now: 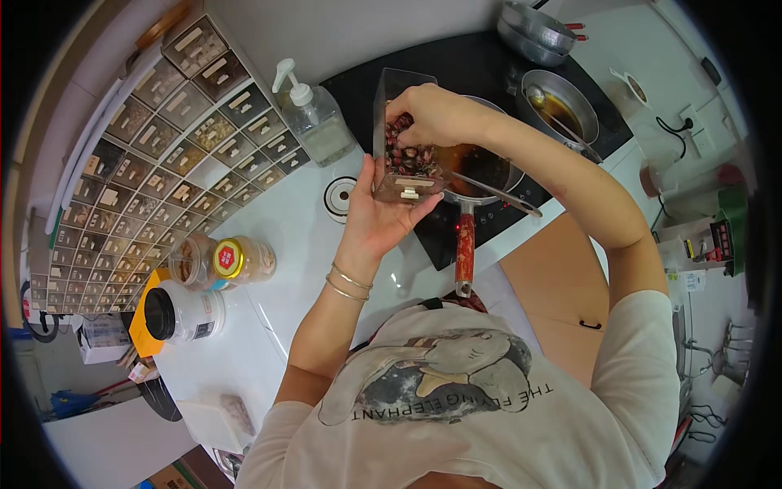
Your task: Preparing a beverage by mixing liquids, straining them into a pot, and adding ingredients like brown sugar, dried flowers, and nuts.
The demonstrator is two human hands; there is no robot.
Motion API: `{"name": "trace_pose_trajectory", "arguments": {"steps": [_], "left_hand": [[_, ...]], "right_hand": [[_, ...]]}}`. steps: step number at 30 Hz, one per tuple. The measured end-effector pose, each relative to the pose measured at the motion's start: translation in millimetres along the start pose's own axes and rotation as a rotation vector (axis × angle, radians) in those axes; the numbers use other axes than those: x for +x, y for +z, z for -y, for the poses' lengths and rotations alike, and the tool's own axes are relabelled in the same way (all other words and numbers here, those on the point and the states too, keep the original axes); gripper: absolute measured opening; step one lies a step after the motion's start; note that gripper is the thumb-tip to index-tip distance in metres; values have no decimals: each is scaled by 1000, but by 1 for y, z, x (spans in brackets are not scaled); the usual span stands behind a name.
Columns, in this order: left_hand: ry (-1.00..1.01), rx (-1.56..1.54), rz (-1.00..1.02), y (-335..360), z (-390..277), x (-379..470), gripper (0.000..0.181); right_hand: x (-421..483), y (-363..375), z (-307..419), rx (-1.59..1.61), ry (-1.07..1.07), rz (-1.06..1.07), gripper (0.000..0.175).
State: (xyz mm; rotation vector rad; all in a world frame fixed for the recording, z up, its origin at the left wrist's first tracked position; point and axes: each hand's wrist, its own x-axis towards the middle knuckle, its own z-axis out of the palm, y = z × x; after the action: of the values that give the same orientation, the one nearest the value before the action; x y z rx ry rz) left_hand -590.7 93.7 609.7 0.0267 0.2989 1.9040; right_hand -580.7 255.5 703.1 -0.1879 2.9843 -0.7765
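Observation:
My left hand [383,223] supports a clear plastic drawer [408,189] from beneath its labelled front, thumb and fingers on either side. Dried rosebuds [415,160] fill part of the drawer. My right hand [437,116] reaches into it from above, fingers bent down among the buds; whether they grip any is hidden. Just right of the drawer, a pan [518,180] of dark brown liquid [482,168] sits partly covered by the drawer and my right forearm. A metal utensil [504,197] rests across its rim, and its worn red handle [465,247] points towards me.
The pan stands on a black cooktop [360,82]. Behind it are another pan with a ladle [559,113] and stacked metal pans [537,33]. A pump bottle [321,125], jars [244,260] and a wall of small drawers [177,137] line the left side.

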Motion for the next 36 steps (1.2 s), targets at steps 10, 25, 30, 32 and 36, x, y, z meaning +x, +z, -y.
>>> {"name": "trace_pose_trajectory", "arguments": {"steps": [10,25,30,32,36], "left_hand": [[-41,43,-61,2,-8,21,48],[45,35,-76,-30,-53,-15,57],[33,-76,-36,-42,-53,-26,64],[8,-102,-19,-42,-49,-26,64],[-16,-98,-16,-35,-50,-33,56]], "right_hand": [[1,-27,-32,402,238,5,19],[-50,-10,-115,191,509,80,55],[-37,-46,-99,141,334,-268,38],[-27,-48,-65,-6,28,-409,27],[-7,-18,24,-79,-382,-146,25]]}}
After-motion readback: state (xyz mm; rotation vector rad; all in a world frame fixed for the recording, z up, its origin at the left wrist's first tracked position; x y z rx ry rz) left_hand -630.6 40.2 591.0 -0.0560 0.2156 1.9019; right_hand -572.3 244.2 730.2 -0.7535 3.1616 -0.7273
